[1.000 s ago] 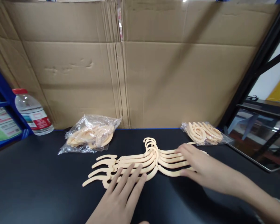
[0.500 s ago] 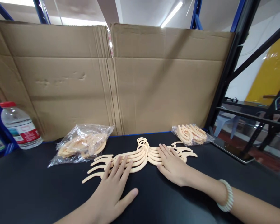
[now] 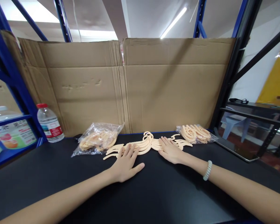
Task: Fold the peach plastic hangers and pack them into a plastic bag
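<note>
Several cream-coloured clothes hangers [image 3: 143, 148] lie overlapped in a fanned row on the black table, their hooks pointing toward the cardboard. My left hand [image 3: 125, 163] rests flat on their left arms, fingers stretched and thumb out to the side. On the right arms lies my right hand [image 3: 170, 150], palm down with its fingers extended; a pale beaded bracelet [image 3: 207, 170] circles that wrist. Parts of the hangers are hidden beneath both hands. Behind my left hand sits a clear plastic bag [image 3: 98, 140] with more cream-coloured pieces inside.
Another clear bag [image 3: 196, 133] of cream-coloured pieces lies at the back right, near a flat dark device [image 3: 238, 148]. A red-capped water bottle [image 3: 50, 124] stands at the back left. Cardboard [image 3: 172, 93] walls off the table's far edge, between blue and black metal frames.
The view has tilted up and swung left, bringing a white-capped bottle into sight. Both hands stay flat on the hangers, which now look pushed closer together and farther away.
</note>
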The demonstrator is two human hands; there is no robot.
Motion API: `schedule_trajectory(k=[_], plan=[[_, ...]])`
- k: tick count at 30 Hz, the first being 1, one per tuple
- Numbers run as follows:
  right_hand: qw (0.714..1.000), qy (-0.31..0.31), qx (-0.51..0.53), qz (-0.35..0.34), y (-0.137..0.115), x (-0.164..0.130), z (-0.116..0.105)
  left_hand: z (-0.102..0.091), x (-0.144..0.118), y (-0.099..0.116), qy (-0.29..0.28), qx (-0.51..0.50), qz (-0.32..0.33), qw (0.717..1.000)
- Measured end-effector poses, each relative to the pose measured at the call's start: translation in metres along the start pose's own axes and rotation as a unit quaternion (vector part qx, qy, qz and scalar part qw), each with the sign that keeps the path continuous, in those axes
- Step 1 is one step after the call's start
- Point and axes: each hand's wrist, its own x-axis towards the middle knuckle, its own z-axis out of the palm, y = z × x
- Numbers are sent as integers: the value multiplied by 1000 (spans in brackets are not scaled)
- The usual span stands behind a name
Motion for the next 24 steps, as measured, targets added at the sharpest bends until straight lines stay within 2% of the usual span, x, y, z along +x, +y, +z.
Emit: schedule_trajectory(k=[4,8,10,13,16,20,24], plan=[[1000,18,-4,-9,0,-7,-2,-1,0,1,-1,5,-6,1000],[995,81,-17,-59,1,-27,-8,-3,-5,3,27,11,1,1000],[988,114,-23,-101,1,-40,-11,-3,-11,5,59,12,28,998],[974,145,-13,-175,-1,-55,-11,-4,-26,10,99,-2,104,990],[963,170,1,-211,-4,-59,-9,-3,-39,15,109,-39,166,979],[959,148,58,-234,-3,-53,-4,1,-43,15,113,-67,184,974],[958,118,148,-215,4,-50,-4,4,-43,9,101,-67,186,975]])
